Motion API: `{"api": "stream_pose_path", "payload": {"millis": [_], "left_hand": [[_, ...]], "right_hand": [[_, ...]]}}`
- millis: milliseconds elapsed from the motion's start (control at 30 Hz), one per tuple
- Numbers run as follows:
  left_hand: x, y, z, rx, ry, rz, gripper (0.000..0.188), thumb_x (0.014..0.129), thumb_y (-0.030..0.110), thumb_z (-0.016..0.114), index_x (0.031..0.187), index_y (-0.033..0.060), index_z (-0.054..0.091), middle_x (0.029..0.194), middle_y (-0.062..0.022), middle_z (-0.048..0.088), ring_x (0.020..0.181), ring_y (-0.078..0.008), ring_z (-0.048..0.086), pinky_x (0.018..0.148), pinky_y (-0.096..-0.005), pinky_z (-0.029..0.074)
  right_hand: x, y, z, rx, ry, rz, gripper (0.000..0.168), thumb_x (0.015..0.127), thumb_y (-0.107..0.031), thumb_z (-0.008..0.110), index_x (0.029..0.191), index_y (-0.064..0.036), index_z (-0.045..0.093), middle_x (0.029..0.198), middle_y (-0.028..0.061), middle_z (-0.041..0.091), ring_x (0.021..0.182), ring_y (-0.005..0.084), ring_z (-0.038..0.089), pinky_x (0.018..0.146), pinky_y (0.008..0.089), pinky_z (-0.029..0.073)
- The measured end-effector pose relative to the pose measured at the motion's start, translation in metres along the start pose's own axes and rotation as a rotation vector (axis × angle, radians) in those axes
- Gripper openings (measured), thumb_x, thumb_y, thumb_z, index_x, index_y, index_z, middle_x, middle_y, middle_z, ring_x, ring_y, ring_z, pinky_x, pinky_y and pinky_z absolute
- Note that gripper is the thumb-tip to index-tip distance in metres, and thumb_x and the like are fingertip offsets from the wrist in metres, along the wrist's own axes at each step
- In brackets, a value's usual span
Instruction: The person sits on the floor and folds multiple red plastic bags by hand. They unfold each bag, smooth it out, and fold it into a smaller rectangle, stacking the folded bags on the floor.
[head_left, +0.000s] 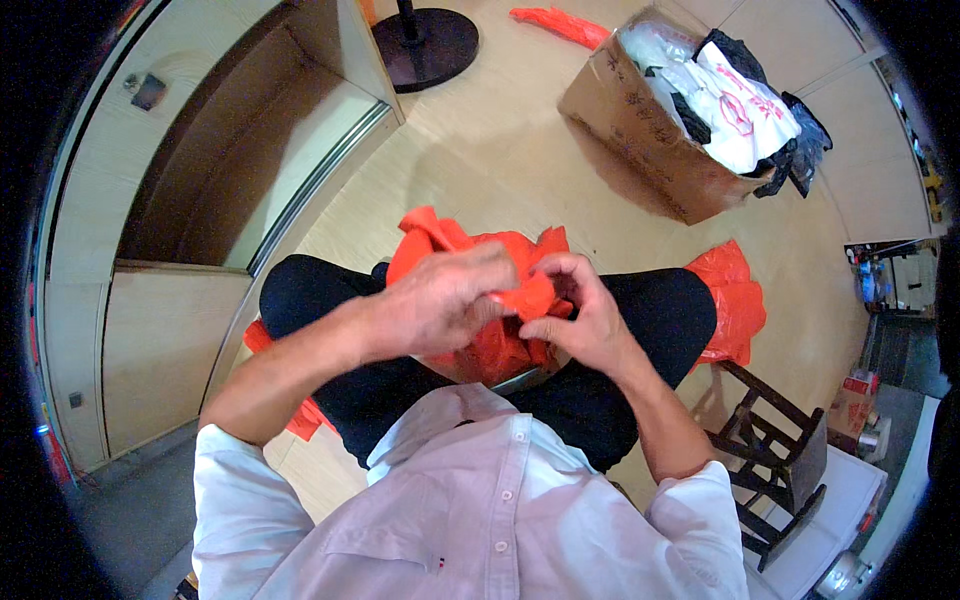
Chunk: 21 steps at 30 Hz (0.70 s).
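Observation:
Between my hands is a twisted piece of thin red plastic bag (529, 297), raised over my lap. My left hand (450, 300), blurred, closes around its left side with the fingers curled. From the right, my right hand (589, 319) pinches the plastic with thumb and fingertips. Below and behind both hands, more crumpled red plastic (491, 352) fills the space between my black-trousered knees, partly covering something with a pale rim whose kind I cannot tell. A loose red fold (427, 229) sticks up beyond my left hand.
A cardboard box (637, 142) stuffed with plastic bags (739, 112) stands ahead on the right. Another red bag (731, 304) lies by my right knee, near an overturned dark wooden stool (780, 457). An open cabinet (247, 127) flanks my left; a round black base (425, 46) stands ahead.

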<state>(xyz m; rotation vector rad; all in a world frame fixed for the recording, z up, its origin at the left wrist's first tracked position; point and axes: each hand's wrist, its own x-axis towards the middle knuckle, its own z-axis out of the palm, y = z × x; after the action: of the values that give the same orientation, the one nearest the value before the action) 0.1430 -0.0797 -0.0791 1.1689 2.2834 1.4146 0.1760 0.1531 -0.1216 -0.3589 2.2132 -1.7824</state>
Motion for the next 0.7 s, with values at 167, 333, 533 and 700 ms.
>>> {"api": "stream_pose_path", "payload": {"millis": [167, 333, 533, 700], "left_hand": [[0.022, 0.014, -0.042, -0.098, -0.007, -0.170, 0.016, 0.087, 0.004, 0.066, 0.101, -0.0005, 0.059, 0.095, -0.0102, 0.059, 0.094, -0.0210, 0.057, 0.084, -0.0345, 0.046], [0.026, 0.010, -0.050, -0.109, 0.014, -0.199, 0.017, 0.089, 0.008, 0.067, 0.101, -0.0002, 0.059, 0.095, -0.0077, 0.058, 0.093, -0.0165, 0.055, 0.082, -0.0321, 0.045], [0.033, 0.008, -0.077, 0.036, 0.091, -0.361, 0.021, 0.091, 0.016, 0.066, 0.104, -0.0004, 0.062, 0.091, -0.0049, 0.061, 0.087, -0.0132, 0.055, 0.078, -0.0314, 0.047], [0.028, -0.002, -0.081, -0.270, 0.058, -0.360, 0.027, 0.089, 0.020, 0.069, 0.105, -0.0013, 0.064, 0.092, -0.0036, 0.067, 0.087, -0.0118, 0.058, 0.077, -0.0334, 0.048]], "right_hand": [[0.027, 0.005, 0.000, -0.204, -0.034, -0.161, 0.053, 0.071, -0.019, 0.083, 0.112, -0.002, 0.055, 0.109, 0.0141, 0.061, 0.099, 0.0280, 0.061, 0.085, 0.0384, 0.050], [0.060, -0.001, 0.000, -0.255, -0.108, -0.263, 0.022, 0.088, -0.018, 0.063, 0.101, -0.002, 0.061, 0.088, 0.0191, 0.065, 0.087, 0.0296, 0.064, 0.078, 0.0396, 0.049], [0.076, -0.029, -0.043, -0.403, -0.120, -0.054, 0.027, 0.091, -0.026, 0.061, 0.096, 0.000, 0.063, 0.078, 0.0177, 0.063, 0.071, 0.0237, 0.060, 0.069, 0.0376, 0.048], [0.085, -0.065, -0.065, -0.426, -0.325, -0.035, 0.025, 0.092, -0.024, 0.063, 0.089, 0.001, 0.061, 0.073, -0.0009, 0.050, 0.071, 0.0088, 0.045, 0.064, 0.0289, 0.041]]}}
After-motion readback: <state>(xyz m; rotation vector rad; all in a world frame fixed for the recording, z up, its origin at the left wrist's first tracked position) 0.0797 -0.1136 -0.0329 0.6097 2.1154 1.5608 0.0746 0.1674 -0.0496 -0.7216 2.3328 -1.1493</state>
